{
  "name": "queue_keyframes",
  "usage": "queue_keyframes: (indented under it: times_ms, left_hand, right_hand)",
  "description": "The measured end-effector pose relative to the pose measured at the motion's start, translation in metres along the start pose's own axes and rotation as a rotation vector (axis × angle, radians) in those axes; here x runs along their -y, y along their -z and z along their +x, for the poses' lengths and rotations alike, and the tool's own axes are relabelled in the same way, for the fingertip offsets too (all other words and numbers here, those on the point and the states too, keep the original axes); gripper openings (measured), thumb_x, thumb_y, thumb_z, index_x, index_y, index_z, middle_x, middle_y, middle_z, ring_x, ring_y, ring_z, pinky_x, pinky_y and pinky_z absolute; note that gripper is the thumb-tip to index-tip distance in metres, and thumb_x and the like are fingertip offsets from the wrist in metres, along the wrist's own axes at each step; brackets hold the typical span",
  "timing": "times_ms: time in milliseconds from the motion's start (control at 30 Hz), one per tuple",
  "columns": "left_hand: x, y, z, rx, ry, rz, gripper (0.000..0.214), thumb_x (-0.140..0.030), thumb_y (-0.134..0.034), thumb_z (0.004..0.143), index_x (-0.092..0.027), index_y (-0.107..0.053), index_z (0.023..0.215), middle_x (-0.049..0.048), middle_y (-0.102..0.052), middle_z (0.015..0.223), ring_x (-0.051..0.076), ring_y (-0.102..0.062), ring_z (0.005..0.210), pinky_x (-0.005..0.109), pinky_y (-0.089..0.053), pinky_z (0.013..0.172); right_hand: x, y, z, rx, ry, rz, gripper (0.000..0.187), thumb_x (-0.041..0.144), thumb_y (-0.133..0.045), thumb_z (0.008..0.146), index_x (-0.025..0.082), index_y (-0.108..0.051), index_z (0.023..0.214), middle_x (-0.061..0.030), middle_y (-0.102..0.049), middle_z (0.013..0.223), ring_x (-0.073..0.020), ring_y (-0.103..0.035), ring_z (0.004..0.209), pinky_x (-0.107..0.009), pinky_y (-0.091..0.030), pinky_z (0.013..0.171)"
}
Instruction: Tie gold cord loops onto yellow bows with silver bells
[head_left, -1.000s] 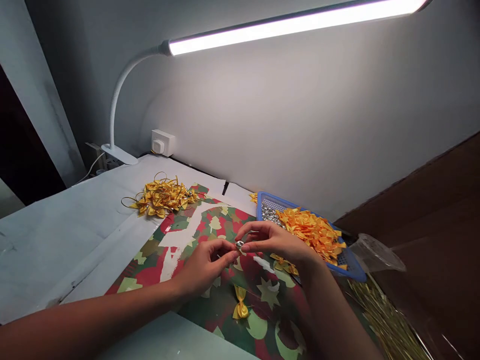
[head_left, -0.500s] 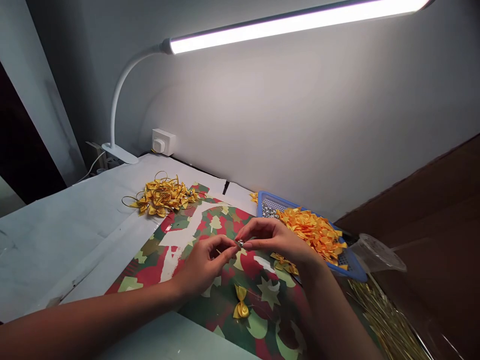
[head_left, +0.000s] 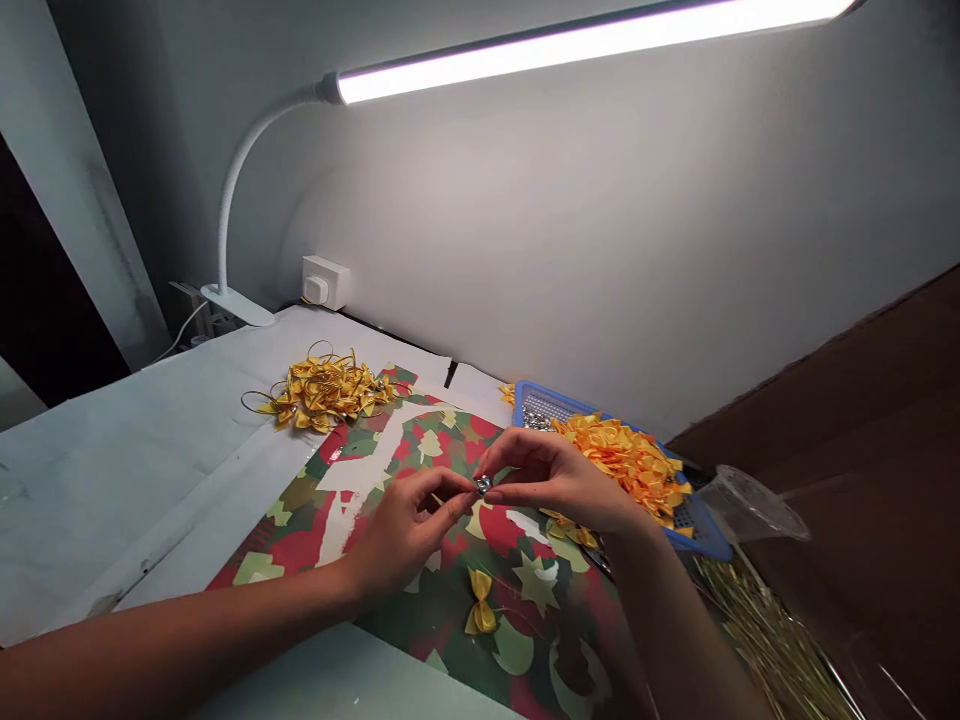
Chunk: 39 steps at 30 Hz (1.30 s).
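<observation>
Over the patterned sheet, my two hands meet fingertip to fingertip at a small shiny silver bell [head_left: 483, 484]. My left hand [head_left: 420, 515] pinches at the bell's left side with thumb and forefinger; whether a thread is also in that pinch is too small to tell. From the right, my right hand [head_left: 551, 475] grips the bell between thumb and forefinger. Below them, a single yellow ribbon bow [head_left: 481, 602] lies on the sheet, a thin cord trailing from it to the right.
Orange-yellow bows [head_left: 622, 460] and silver bells [head_left: 537, 421] fill a blue basket [head_left: 709, 540]. Finished-looking bows with gold loops [head_left: 326, 390] are heaped at the back left. A clear plastic cup [head_left: 754, 503], gold cords [head_left: 780, 630] and a desk lamp [head_left: 236, 305] are around the patterned sheet [head_left: 360, 480].
The silver bell has turned slightly between my fingertips and shows more of itself. My right hand has shifted a little; the bows and basket stay put.
</observation>
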<state>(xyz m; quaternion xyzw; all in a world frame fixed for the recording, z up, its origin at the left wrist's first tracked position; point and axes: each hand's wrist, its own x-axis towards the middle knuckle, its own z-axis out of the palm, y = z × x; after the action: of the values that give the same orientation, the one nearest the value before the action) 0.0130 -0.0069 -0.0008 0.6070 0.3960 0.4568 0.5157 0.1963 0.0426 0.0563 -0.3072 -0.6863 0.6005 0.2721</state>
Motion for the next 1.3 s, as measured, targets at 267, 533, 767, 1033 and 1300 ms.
queue_keyframes:
  times_ms: [267,533,767,1033,1300]
  left_hand:
    - [-0.001,0.000,0.000,0.022,0.020,0.041,0.023,-0.038,-0.055,0.086,-0.017,-0.064,0.084,-0.0004,-0.060,0.074,0.009,-0.046,0.057,0.022,-0.038,0.052]
    - [-0.001,0.001,0.000,0.033,0.043,0.059,0.023,-0.039,-0.054,0.086,-0.018,-0.064,0.085,0.0006,-0.062,0.075,0.010,-0.049,0.059,0.022,-0.039,0.052]
    - [-0.005,0.000,0.000,0.037,0.071,0.065,0.024,-0.041,-0.055,0.086,-0.019,-0.063,0.084,0.0007,-0.062,0.073,0.011,-0.050,0.058,0.022,-0.039,0.050]
    - [-0.004,0.000,0.001,0.049,0.089,0.082,0.025,-0.043,-0.054,0.086,-0.020,-0.064,0.086,0.0004,-0.062,0.075,0.012,-0.053,0.061,0.021,-0.040,0.051]
    - [-0.002,0.002,0.001,0.052,0.105,0.102,0.025,-0.044,-0.055,0.086,-0.021,-0.064,0.086,0.0000,-0.062,0.075,0.012,-0.053,0.063,0.022,-0.040,0.054]
  right_hand:
    - [0.006,0.016,-0.009,-0.203,0.000,-0.144,0.022,0.030,-0.079,0.065,0.019,-0.065,0.077,-0.0019,-0.066,0.081,-0.0141,-0.063,0.075,-0.026,-0.053,0.067]
    - [-0.041,0.085,-0.021,-0.642,-0.198,-0.558,0.027,0.041,-0.071,0.061,0.020,-0.059,0.072,-0.0047,-0.065,0.074,-0.0204,-0.062,0.070,-0.034,-0.050,0.065]
    - [-0.064,0.092,-0.015,-0.538,-0.256,-0.656,0.015,0.024,-0.067,0.065,0.020,-0.064,0.080,-0.0051,-0.066,0.083,-0.0209,-0.060,0.073,-0.036,-0.049,0.070]
    - [-0.066,0.086,0.002,-0.346,-0.220,-0.593,0.027,0.028,-0.065,0.070,0.020,-0.066,0.096,-0.0066,-0.063,0.109,-0.0222,-0.058,0.098,-0.037,-0.047,0.088]
    - [-0.064,0.090,0.003,-0.300,-0.239,-0.561,0.013,0.020,-0.066,0.064,0.020,-0.065,0.077,-0.0026,-0.065,0.088,-0.0216,-0.060,0.087,-0.036,-0.046,0.083]
